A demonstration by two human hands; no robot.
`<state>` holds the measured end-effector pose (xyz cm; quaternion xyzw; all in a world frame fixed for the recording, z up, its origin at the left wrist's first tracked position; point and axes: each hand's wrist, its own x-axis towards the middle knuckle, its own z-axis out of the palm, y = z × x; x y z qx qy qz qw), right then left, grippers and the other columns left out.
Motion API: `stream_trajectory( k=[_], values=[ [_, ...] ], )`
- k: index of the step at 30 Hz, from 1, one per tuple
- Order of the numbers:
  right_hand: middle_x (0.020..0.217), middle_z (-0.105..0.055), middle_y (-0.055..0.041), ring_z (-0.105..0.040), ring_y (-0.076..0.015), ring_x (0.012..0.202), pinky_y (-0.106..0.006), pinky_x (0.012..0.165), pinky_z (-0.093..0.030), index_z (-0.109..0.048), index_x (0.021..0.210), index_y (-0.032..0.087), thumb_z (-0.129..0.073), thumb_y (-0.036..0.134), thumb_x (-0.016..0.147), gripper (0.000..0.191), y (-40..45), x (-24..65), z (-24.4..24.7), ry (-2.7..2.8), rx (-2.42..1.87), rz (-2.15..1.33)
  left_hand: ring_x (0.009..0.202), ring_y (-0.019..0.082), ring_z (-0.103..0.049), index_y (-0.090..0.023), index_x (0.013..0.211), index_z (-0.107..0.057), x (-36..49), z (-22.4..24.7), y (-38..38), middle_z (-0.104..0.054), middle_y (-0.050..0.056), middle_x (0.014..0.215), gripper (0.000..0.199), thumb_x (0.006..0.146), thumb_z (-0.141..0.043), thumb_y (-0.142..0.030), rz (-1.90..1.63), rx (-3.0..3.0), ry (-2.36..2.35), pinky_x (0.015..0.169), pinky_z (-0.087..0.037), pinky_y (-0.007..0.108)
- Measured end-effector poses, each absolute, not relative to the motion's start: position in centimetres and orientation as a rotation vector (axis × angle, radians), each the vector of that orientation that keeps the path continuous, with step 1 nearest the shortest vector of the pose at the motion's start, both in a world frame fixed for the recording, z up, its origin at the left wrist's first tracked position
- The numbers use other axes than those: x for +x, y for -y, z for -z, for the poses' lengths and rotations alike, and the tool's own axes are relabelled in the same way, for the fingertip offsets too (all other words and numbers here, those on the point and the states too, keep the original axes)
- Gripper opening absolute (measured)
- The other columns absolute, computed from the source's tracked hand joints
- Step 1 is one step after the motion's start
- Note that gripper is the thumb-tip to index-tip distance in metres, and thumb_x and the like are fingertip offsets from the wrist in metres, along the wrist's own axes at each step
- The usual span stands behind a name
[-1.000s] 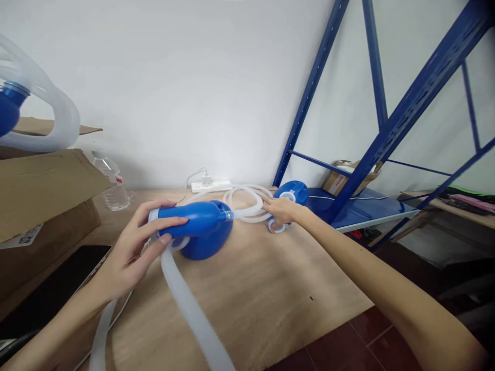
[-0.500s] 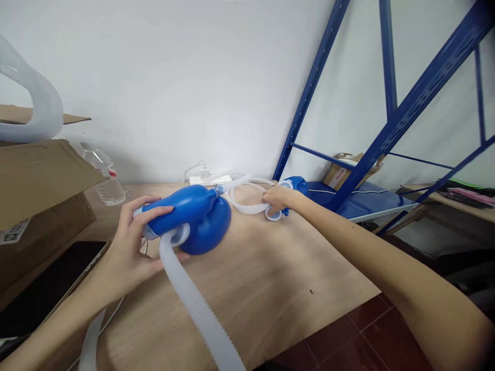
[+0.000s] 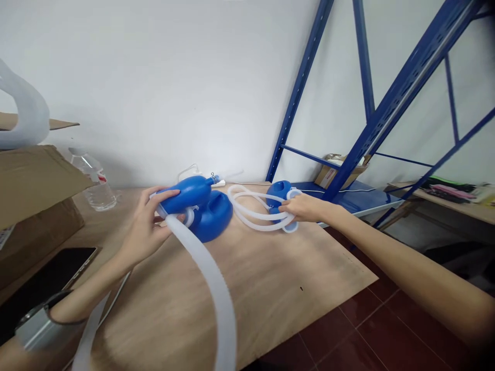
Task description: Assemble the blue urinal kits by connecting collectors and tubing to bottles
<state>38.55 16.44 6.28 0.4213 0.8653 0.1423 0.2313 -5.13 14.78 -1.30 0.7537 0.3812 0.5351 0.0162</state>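
My left hand (image 3: 149, 221) is wrapped around the wide end of a blue plastic bottle (image 3: 189, 191), fingers on top and thumb below. The bottle lies tilted, its narrow nozzle pointing right with a small metal clamp on it. A second blue bottle (image 3: 214, 219) rests on the table just under and beside it. From near my left hand a wide white ribbed hose (image 3: 216, 288) runs toward me. At the right, my right hand (image 3: 299, 207) pinches a looped white tube (image 3: 253, 214). Another blue bottle (image 3: 279, 190) with a white-rimmed opening sits behind that hand, partly hidden.
A cardboard box (image 3: 42, 206) with a white hose piece above it stands left. Near it are a clear water bottle (image 3: 93, 180) and a black tablet-like device (image 3: 50, 283). A blue metal shelf (image 3: 348, 198) stands right of the wooden table (image 3: 278, 288).
My right hand has drawn the looped tube nearer and to the right, away from the held bottle's nozzle. My left hand keeps its hold, with the bottle slightly higher. The view has shifted.
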Motion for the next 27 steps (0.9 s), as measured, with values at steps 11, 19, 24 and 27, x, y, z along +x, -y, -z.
stream_trajectory(
  k=[11,19,24,27],
  values=[
    [0.083,-0.074,-0.0019,-0.066,-0.0160,0.058,-0.034,0.055,-0.025,-0.064,0.090,0.018,-0.061,-0.004,0.085,0.023,-6.3,38.1,-4.9,-2.583,0.914,-0.639,0.122,0.032,-0.064,-0.029,0.134,-0.059,-0.1,2.1,-22.0,-0.059,0.010,0.134,0.054,0.084,-0.076,-0.043,-1.618,2.212,-1.069,0.083,-0.064,0.040],
    [0.080,-0.071,0.0006,-0.065,-0.0180,0.055,-0.036,0.050,-0.021,-0.059,0.094,0.020,-0.069,-0.002,0.075,0.030,-2.9,36.8,-4.5,-2.589,0.879,-0.547,0.126,0.033,-0.057,-0.027,0.130,-0.058,7.6,0.9,-27.3,-0.061,0.009,0.130,0.052,0.081,-0.074,-0.032,-1.460,2.249,-0.917,0.105,-0.054,0.053],
    [0.078,-0.069,0.0002,-0.060,-0.0173,0.054,-0.036,0.049,-0.018,-0.058,0.098,0.020,-0.069,0.006,0.080,0.026,-2.3,35.8,-3.6,-2.623,0.902,-0.464,0.132,0.032,-0.050,-0.028,0.135,-0.055,13.5,0.4,-32.5,-0.060,0.008,0.132,0.060,0.078,-0.074,-0.030,-1.309,2.321,-0.798,0.109,-0.050,0.050],
    [0.075,-0.068,-0.0011,-0.058,-0.0170,0.054,-0.035,0.047,-0.016,-0.058,0.094,0.020,-0.065,0.009,0.089,0.014,-2.6,34.6,-3.0,-2.650,0.950,-0.452,0.132,0.033,-0.048,-0.025,0.136,-0.054,16.9,0.3,-36.0,-0.059,0.009,0.130,0.063,0.077,-0.073,-0.030,-1.256,2.351,-0.770,0.111,-0.047,0.052]
  ],
)
